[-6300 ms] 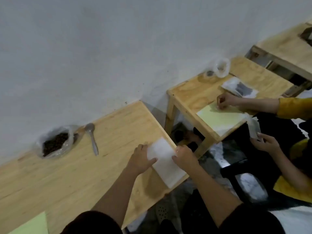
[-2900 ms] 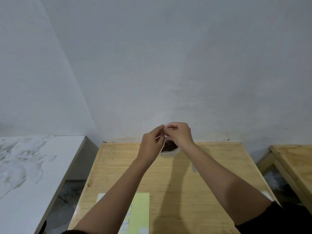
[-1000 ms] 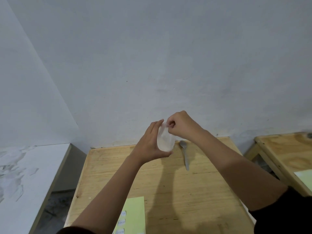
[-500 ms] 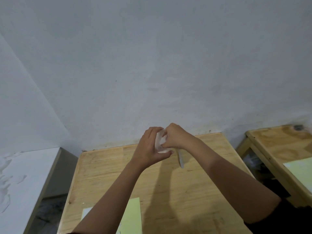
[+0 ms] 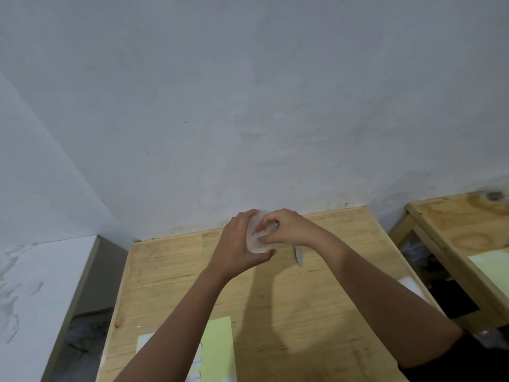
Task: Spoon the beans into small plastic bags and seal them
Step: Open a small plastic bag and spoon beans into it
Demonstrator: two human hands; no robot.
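Head view: both hands are up over the far edge of the desk (image 5: 330, 299), w/ a small plastic bag (image 5: 257, 242) between them. Left hand (image 5: 237, 248) wraps the bag from the left, fingers curled over its top, thumb under its bottom edge. Right hand (image 5: 289, 230) pinches the bag's right side w/ fingertips & thumb, prob. working the mouth apart. Can't tell if it's open yet. Bag looks empty, no beans seen inside.

Spoon (image 5: 298, 257) lies on the desk just below the right hand. Only the handle shows, long axis approx. far-to-near, bowl end hidden under the hand. Right hand is the nearer one, so I'd expect it to let go & drop onto the handle while the left holds the bag alone.

Bean supply not in sight, maybe behind the hands. Yellow-green label sheet (image 5: 217, 348) sits at the near edge
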